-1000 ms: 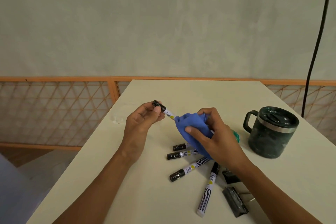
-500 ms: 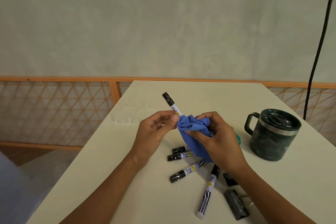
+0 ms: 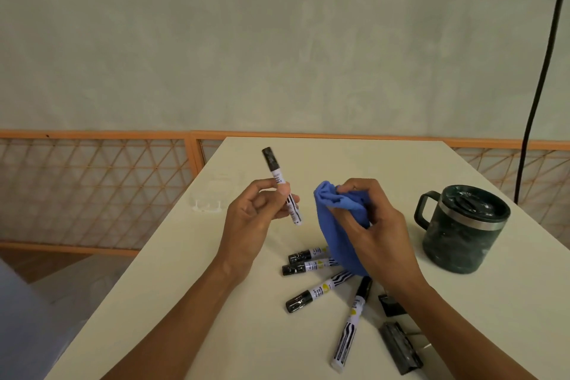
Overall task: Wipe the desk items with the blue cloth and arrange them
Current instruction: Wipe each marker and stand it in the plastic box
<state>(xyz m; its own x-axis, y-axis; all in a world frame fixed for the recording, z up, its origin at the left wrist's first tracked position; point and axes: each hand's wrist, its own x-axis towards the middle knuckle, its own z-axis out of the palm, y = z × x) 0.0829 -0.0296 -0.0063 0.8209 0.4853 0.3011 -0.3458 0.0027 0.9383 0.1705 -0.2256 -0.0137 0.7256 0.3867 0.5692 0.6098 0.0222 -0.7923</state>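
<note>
**Left hand (image 3: 256,219) pinching a black-capped white marker pen (image 3: 282,187) above the cream desk (image 3: 185,302); right hand (image 3: 379,225) clenched round the bunched blue cloth (image 3: 336,225).**

The left thumb and fingers grip the pen at mid-barrel, with the cap tilted up and away, just beside the cloth but not touching it. The right fingers curl tightly into the cloth, whose tail hangs down and covers the ends of two of the four similar black-and-white markers (image 3: 317,291) lying loose on the desk below the hands. A dark green lidded mug with a steel band and side handle (image 3: 462,231) stands to the right, well apart, and its lid hides any contents. Two dark metal binder clips (image 3: 401,348) lie by the right forearm, which partly covers one. The print on the pens is too small to read.
</note>
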